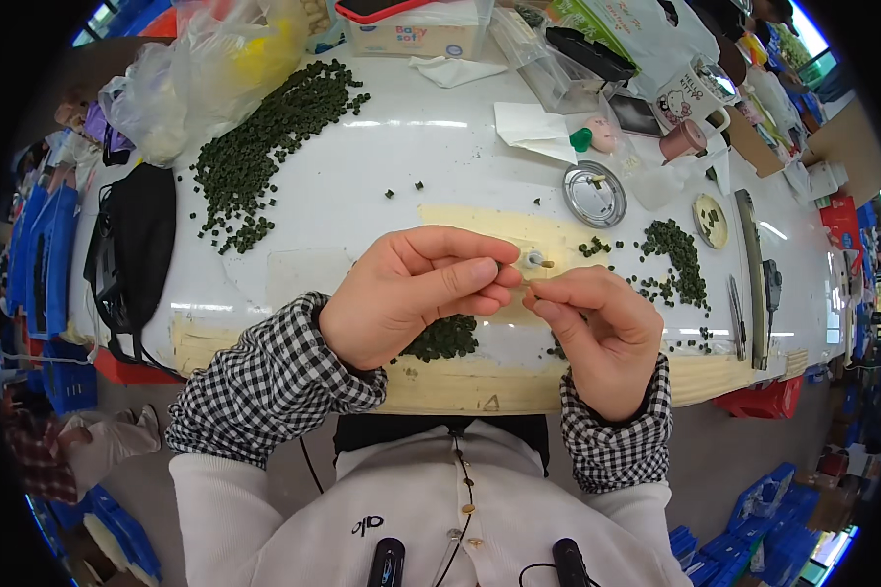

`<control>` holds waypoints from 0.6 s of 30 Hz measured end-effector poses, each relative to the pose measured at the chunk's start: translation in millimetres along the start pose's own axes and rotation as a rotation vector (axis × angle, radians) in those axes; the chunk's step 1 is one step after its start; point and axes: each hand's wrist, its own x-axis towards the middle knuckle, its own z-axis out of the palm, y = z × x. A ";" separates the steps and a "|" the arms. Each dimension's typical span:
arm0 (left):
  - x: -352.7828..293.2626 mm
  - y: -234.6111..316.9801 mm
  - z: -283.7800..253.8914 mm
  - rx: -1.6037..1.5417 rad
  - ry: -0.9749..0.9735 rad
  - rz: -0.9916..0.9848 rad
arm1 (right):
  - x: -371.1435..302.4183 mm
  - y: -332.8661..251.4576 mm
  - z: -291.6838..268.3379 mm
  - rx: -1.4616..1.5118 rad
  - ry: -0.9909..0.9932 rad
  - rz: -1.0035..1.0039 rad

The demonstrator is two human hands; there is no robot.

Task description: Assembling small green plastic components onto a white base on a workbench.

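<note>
My left hand [416, 289] pinches a small grey-white cylindrical part [535, 260] with a short brass-coloured pin at its tip. My right hand [597, 328] meets it fingertip to fingertip and pinches something tiny at the pin, too small to make out. Both hands hover above the front of a white table [362, 186]. A small heap of dark green pellets [445, 338] lies under my left hand. Another scatter of green pellets [675, 259] lies to the right of my hands.
A long pile of green pellets [264, 147] stretches across the table's far left, beside plastic bags [206, 73]. A black pouch [132, 245] hangs at the left edge. A round metal lid [594, 194], a mug [690, 103], tissues and boxes crowd the far right. Blue crates stand on the floor.
</note>
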 end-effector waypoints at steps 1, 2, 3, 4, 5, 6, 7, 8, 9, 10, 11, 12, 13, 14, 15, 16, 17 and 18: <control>0.5 -1.1 -3.0 -0.009 -0.007 0.001 | 1.3 2.4 0.7 0.002 -0.001 -0.004; 0.4 -3.1 -5.8 0.007 -0.016 0.006 | 1.2 3.8 2.7 0.044 0.017 0.020; 0.4 -4.8 -8.5 0.023 -0.024 0.011 | 1.1 4.8 5.3 0.087 0.035 0.044; 0.3 -5.7 -9.9 0.039 -0.033 0.016 | 1.1 5.3 7.4 0.130 0.052 0.068; 0.1 -5.5 -8.3 0.029 -0.021 0.019 | 0.5 5.3 8.9 0.168 0.062 0.102; -0.2 -4.1 -4.4 0.019 -0.010 0.022 | 0.0 4.4 9.9 0.206 0.072 0.135; 0.1 -3.7 -2.8 0.010 0.001 0.024 | -0.4 4.1 10.5 0.245 0.082 0.168; -0.2 -4.5 -4.4 0.000 0.003 0.024 | -1.0 3.7 10.6 0.263 0.080 0.181; -0.9 -5.4 -7.2 -0.009 0.005 0.024 | -1.8 3.4 10.6 0.282 0.079 0.194; -1.2 -6.4 -8.8 -0.018 0.007 0.023 | -2.4 3.6 10.7 0.300 0.078 0.207; -1.1 -7.4 -8.8 -0.011 0.008 0.035 | -2.7 4.1 10.6 0.303 0.073 0.211; -1.4 -8.6 -8.5 -0.003 0.009 0.047 | -3.1 4.7 10.6 0.306 0.068 0.216; -1.7 -9.7 -8.3 0.005 0.010 0.058 | -3.7 5.3 10.8 0.309 0.062 0.220; -1.6 -9.7 -7.1 0.020 0.015 0.051 | -3.2 6.4 10.9 0.289 0.059 0.189; -1.7 -9.3 -5.4 0.035 0.020 0.043 | -2.2 7.9 11.0 0.268 0.056 0.157; -1.8 -9.1 -4.2 0.051 0.025 0.035 | -1.2 9.2 11.3 0.247 0.053 0.126; -2.0 -8.9 -3.6 0.066 0.030 0.041 | -0.3 9.7 11.8 0.233 0.054 0.111; -2.1 -8.9 -3.0 0.080 0.035 0.046 | 0.4 10.1 12.5 0.219 0.055 0.095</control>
